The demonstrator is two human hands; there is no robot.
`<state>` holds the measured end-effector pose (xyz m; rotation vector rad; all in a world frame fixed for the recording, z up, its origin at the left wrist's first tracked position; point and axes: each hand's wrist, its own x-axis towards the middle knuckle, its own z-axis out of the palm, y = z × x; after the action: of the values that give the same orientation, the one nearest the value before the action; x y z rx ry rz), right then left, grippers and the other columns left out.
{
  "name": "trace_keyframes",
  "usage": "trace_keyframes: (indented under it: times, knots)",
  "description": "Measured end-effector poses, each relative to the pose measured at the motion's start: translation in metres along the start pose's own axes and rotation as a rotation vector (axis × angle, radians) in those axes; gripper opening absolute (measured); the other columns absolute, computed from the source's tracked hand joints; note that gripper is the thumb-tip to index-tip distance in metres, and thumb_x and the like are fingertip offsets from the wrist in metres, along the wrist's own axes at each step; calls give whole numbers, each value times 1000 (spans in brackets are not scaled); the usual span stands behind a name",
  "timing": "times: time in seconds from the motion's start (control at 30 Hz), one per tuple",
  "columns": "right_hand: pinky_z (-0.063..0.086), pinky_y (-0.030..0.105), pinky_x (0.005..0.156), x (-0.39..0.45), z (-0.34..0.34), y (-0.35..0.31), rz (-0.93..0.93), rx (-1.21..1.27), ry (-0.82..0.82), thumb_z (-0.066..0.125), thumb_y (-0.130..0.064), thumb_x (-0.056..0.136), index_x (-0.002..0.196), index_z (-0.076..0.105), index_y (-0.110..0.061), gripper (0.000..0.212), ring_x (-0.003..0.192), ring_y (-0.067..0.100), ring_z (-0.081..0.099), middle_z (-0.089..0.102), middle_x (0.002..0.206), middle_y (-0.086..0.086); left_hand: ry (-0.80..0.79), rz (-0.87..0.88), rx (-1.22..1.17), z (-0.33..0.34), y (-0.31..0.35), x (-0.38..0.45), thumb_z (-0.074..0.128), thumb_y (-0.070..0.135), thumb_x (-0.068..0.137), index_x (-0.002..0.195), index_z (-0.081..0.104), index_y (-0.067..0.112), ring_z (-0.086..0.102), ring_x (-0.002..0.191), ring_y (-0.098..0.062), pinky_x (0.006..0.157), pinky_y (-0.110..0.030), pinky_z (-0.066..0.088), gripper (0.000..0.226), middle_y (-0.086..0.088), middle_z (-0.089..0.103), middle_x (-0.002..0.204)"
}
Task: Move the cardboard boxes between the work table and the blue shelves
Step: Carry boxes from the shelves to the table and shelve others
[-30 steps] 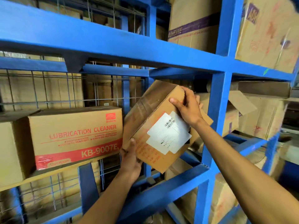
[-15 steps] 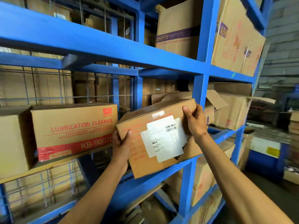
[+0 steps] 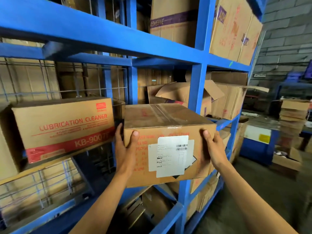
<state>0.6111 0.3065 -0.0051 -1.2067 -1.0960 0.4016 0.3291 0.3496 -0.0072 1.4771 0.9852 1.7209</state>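
Left hand (image 3: 125, 150) is clamped on the left edge of the box (image 3: 168, 146), thumb on the front face, fingers round the side. Right hand (image 3: 213, 149) mirrors it on the right edge, thumb in front, rest of the fingers wrapped behind where I can't see them. Two-sided squeeze makes sense imo: box is too wide for one hand, and gripping opposite edges keeps it level, taped top up, white label (image 3: 170, 155) facing the person.

The box sits in front of the blue shelves (image 3: 195, 102), level with the middle bay, bottom around the front rail. Can't tell if it's resting on the rail or fully carried, looks carried tbh.

Just left of it, the LUBRICATION CLEANER box (image 3: 62, 127) sits on its shelf, left-hand fingers right in the gap between the two, so not much room there. Behind and to the right there's an open box (image 3: 182, 93) with floppy flaps, prob why this one is held out front rather than deep in.

The table (image 3: 258, 132) is off to the right, well apart, with a stack of flat cardboard (image 3: 293, 119) near it. Guessing that's where it's headed, or it's going in, can't say which.
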Motion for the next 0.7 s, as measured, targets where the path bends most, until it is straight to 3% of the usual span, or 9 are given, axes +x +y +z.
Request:
trace_keyframes:
  times: [0.07, 0.17, 0.33, 0.43, 0.53, 0.6, 0.7]
  knots:
    - [40, -4, 69, 0, 0, 0, 10, 5, -9, 54, -76, 77, 120, 51, -50, 50, 96, -27, 54, 63, 104, -41, 20, 8, 21, 4, -2, 0, 48, 84, 72, 144, 41, 34, 57, 121, -19, 102, -49, 47, 88, -2, 56, 135]
    - [38, -8, 68, 0, -1, -1, 21, 33, -18, 53, -68, 89, 113, 50, -51, 29, 90, -30, 54, 64, 101, -38, 99, 26, 65, 7, -5, -3, 40, 85, 77, 140, 49, 31, 64, 108, -14, 97, -47, 51, 84, 4, 68, 115]
    - [39, -6, 67, 2, -3, 6, -11, 71, -31, 43, -53, 96, 117, 61, -25, 39, 85, -25, 58, 65, 100, -21, 222, 47, 166, 16, -3, -6, 31, 84, 82, 137, 53, 28, 61, 114, -21, 100, -49, 47, 82, -1, 67, 120]
    - [36, -8, 66, 1, -6, 13, -12, 94, -12, 42, -48, 99, 110, 58, -34, 24, 82, -30, 55, 61, 99, -25, 223, 70, 167, 19, 4, -12, 33, 83, 83, 137, 53, 27, 60, 113, -17, 100, -44, 47, 81, 2, 66, 121]
    - [40, -4, 72, 3, -17, 21, -11, 130, -40, 41, -55, 96, 116, 59, -33, 35, 90, -23, 59, 65, 107, -19, 236, 52, 125, 27, 14, -20, 37, 85, 79, 138, 53, 30, 60, 108, -5, 95, -33, 48, 82, 16, 65, 114]
    - [42, -2, 74, 7, -24, 24, -31, 136, -37, 43, -55, 99, 113, 60, -35, 29, 93, -19, 61, 70, 102, -19, 263, 43, 122, 34, 21, -24, 38, 89, 74, 137, 54, 30, 57, 103, 7, 91, -26, 46, 88, 26, 61, 107]
    - [44, 0, 75, 10, -32, 25, -55, 141, -41, 44, -58, 96, 108, 61, -36, 30, 93, -15, 63, 71, 97, -30, 291, 51, 137, 44, 29, -31, 34, 91, 72, 134, 56, 28, 55, 100, 9, 84, -19, 43, 92, 24, 61, 104]
